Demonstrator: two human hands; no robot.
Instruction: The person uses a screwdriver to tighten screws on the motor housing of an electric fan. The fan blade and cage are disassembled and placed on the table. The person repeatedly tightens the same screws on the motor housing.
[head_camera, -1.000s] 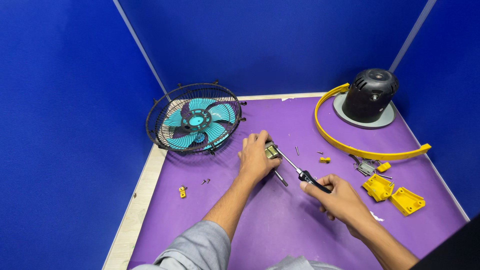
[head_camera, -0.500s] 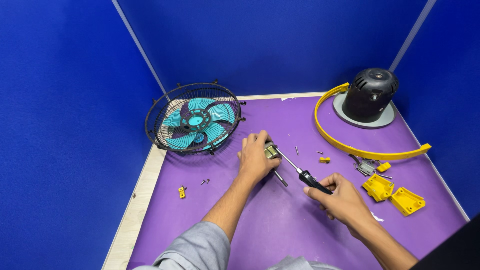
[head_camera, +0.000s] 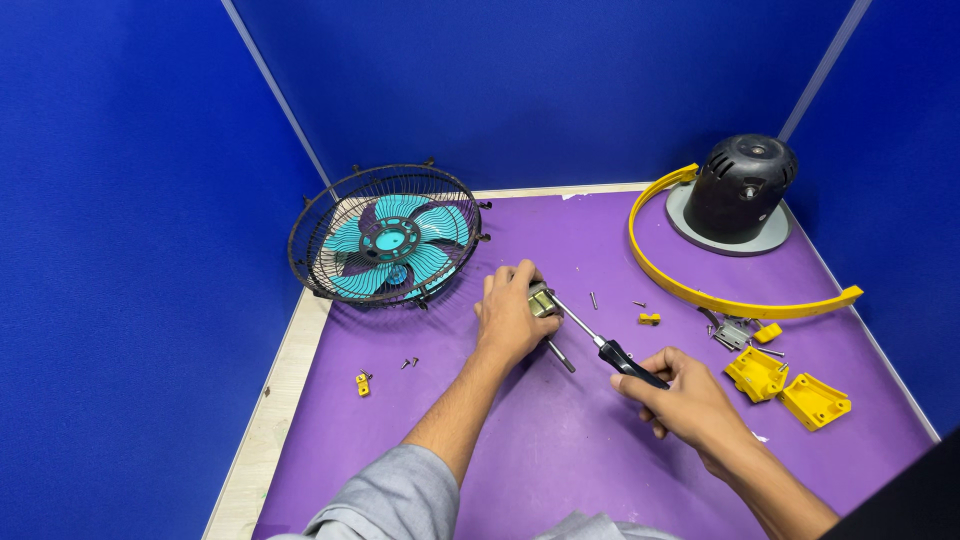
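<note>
Screwdriver (head_camera: 600, 345) with black handle and bare steel shaft lies at a slant over the purple mat (head_camera: 560, 450), mid-table, tip toward the far left. Right hand (head_camera: 680, 400) is nearest, fingers wrapped tight round the handle end. Shaft runs up to a small metal part (head_camera: 543, 300) pinned under the left hand (head_camera: 512, 318), which is closed down on it, fingers curled over the top; a thin metal rod (head_camera: 560, 355) sticks out from beneath that hand toward the near side. Right of the hands: two yellow plastic brackets (head_camera: 785, 385) side by side, a small metal clip (head_camera: 730, 335) and loose screws just beyond them. Left side near the mat edge: small yellow piece (head_camera: 362, 383), two screws (head_camera: 410, 363) beside it. Further back, left: wire fan guard (head_camera: 385, 235) with teal blades inside, tilted up. Back right: black motor housing (head_camera: 740, 188) on a grey round base, curved yellow band (head_camera: 700, 290) sweeping in front of it. Blue partition walls (head_camera: 520, 80) behind.
</note>
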